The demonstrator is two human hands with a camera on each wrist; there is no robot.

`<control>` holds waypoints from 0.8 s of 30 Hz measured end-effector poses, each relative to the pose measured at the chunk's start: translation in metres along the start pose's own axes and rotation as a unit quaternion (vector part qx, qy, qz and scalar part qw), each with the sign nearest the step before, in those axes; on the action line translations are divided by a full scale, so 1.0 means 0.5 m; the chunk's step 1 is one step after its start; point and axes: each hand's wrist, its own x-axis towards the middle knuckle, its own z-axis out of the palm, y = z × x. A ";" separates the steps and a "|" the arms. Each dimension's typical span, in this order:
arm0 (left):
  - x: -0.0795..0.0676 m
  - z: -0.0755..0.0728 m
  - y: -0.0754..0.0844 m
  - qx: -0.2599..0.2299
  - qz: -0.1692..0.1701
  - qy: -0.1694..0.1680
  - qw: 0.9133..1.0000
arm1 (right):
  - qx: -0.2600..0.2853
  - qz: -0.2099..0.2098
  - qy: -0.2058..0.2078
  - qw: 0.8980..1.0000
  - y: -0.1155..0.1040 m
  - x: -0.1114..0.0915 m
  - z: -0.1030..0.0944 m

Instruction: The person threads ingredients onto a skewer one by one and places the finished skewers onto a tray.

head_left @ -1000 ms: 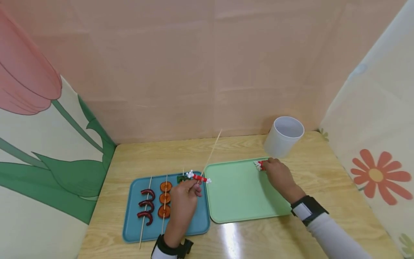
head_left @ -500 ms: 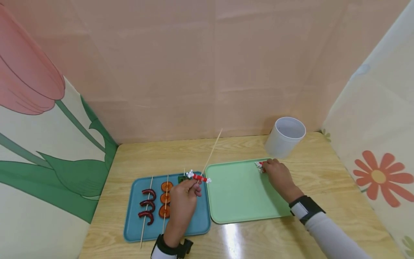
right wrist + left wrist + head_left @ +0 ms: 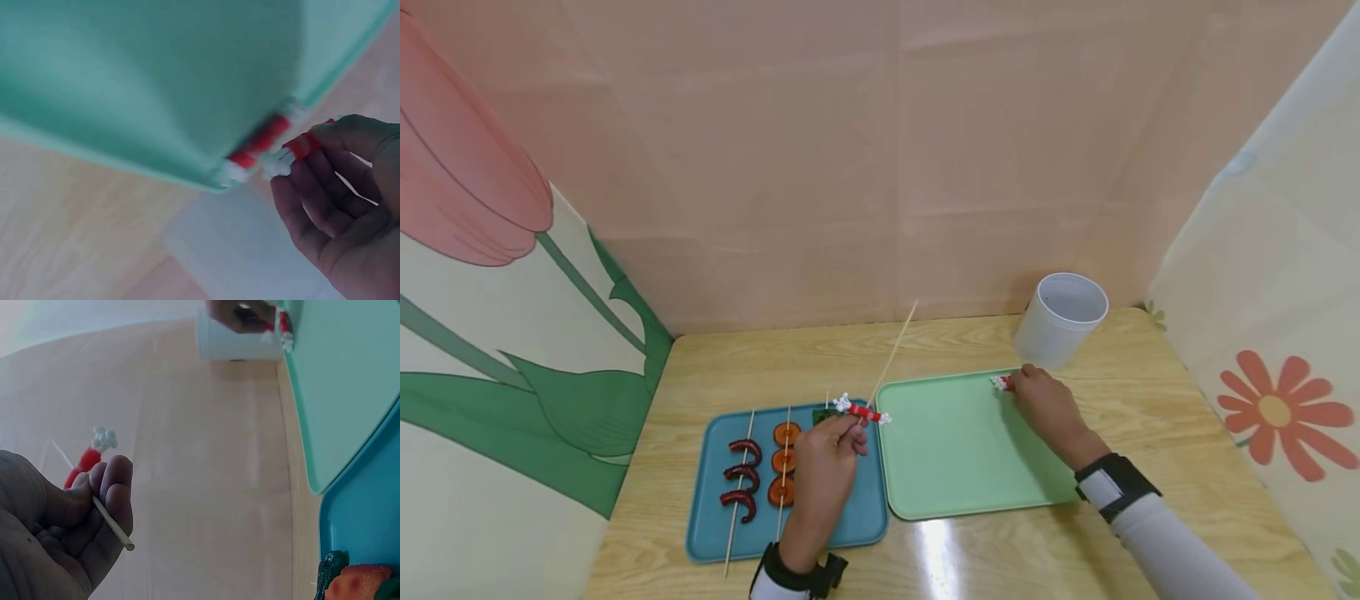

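Observation:
My left hand (image 3: 824,475) pinches a wooden skewer (image 3: 892,357) near its lower end, over the right part of the blue tray. Threaded on that skewer, just above the fingertips, is a red piece with white knobbed ends (image 3: 860,411). At the far right corner of the green tray (image 3: 962,458), my right hand (image 3: 1049,414) holds a second red piece (image 3: 304,145) between thumb and fingers, as the right wrist view shows. A third, similar red piece (image 3: 262,140) lies inside that corner, close beside the fingertips.
On the blue tray (image 3: 700,533) lie a skewer of curled dark-red sausages (image 3: 739,500) and one of round orange slices (image 3: 781,490). Green pieces (image 3: 823,414) show partly behind the left hand. A white cup (image 3: 1060,325) stands behind the right hand.
The right hand shifts very slightly at the tray corner, still holding its red piece. The left hand and skewer stay in place.

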 end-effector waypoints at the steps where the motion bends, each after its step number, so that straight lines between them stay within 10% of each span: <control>1: 0.000 0.000 0.001 -0.002 0.001 -0.001 1.000 | 0.024 0.010 -0.004 1.000 -0.005 0.004 -0.009; 10: -0.001 0.008 -0.004 0.026 0.037 -0.040 0.998 | 0.298 0.081 -0.007 0.951 -0.086 0.049 -0.151; 24: -0.008 0.030 -0.013 0.044 0.078 -0.067 0.994 | 0.424 0.082 0.052 0.900 -0.183 0.060 -0.304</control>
